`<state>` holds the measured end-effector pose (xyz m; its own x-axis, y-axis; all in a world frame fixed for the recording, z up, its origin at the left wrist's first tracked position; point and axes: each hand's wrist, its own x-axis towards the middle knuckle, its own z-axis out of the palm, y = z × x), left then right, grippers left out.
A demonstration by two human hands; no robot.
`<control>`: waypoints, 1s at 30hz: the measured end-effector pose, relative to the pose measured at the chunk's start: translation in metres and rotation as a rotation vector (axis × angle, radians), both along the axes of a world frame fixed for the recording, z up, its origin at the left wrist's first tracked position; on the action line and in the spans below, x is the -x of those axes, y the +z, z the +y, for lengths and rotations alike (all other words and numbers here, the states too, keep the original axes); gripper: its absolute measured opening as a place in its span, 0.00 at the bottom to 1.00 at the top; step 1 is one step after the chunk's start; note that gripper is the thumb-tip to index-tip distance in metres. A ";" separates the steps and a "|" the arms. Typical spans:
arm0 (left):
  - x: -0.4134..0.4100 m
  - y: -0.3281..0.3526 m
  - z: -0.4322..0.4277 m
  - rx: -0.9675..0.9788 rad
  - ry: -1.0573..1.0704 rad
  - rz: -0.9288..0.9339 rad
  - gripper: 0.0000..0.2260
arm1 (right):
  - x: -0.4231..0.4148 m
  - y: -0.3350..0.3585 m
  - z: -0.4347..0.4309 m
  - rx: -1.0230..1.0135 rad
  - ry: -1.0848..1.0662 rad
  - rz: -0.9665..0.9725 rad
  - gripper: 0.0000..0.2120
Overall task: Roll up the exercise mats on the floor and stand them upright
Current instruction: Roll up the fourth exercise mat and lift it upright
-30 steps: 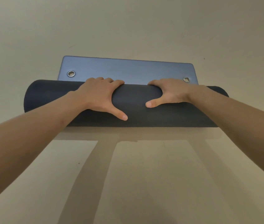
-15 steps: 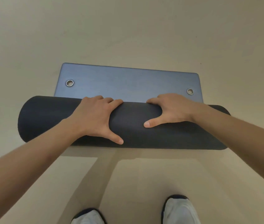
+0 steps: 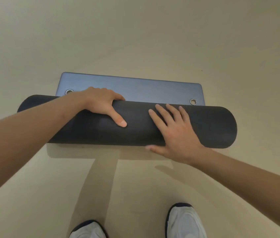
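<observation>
Beige floor point(image 3: 135, 40) under exercise mat point(image 3: 135, 134), likely soft, springy, light. Left hand point(image 3: 101, 103) gripping its rolled top; right hand point(image 3: 175, 133) pressed flat alongside. Clasp mid-roll.

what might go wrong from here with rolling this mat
1. Only the left hand grips the mat; the right hand lies flat on it, so the roll may slacken on that side.
2. Uneven pushing could skew the roll, leaving stepped ends that stand unsteadily.
3. The flat tail with its eyelet is not yet rolled in; loose, it may flop open once upright.
</observation>
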<state>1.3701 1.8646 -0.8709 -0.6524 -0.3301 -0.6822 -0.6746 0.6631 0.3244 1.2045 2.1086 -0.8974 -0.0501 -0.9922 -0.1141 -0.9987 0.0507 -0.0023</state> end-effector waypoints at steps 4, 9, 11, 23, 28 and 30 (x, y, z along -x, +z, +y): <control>0.009 0.006 -0.009 0.026 0.003 -0.041 0.51 | 0.004 -0.009 -0.008 -0.080 0.012 0.106 0.59; -0.015 0.005 0.005 0.287 0.106 0.140 0.48 | 0.021 -0.004 -0.035 -0.052 0.000 0.058 0.59; -0.023 0.002 0.017 0.410 0.053 0.261 0.44 | 0.028 -0.001 -0.045 -0.059 0.002 0.032 0.58; -0.006 -0.012 0.034 0.736 -0.112 0.245 0.58 | 0.070 0.027 -0.111 -0.313 -0.078 -0.309 0.50; 0.015 -0.001 0.002 0.628 -0.130 0.236 0.58 | 0.077 0.028 -0.118 -0.185 -0.085 -0.174 0.58; 0.019 0.000 -0.007 0.610 -0.134 0.231 0.56 | 0.074 0.020 -0.110 -0.162 -0.023 -0.074 0.63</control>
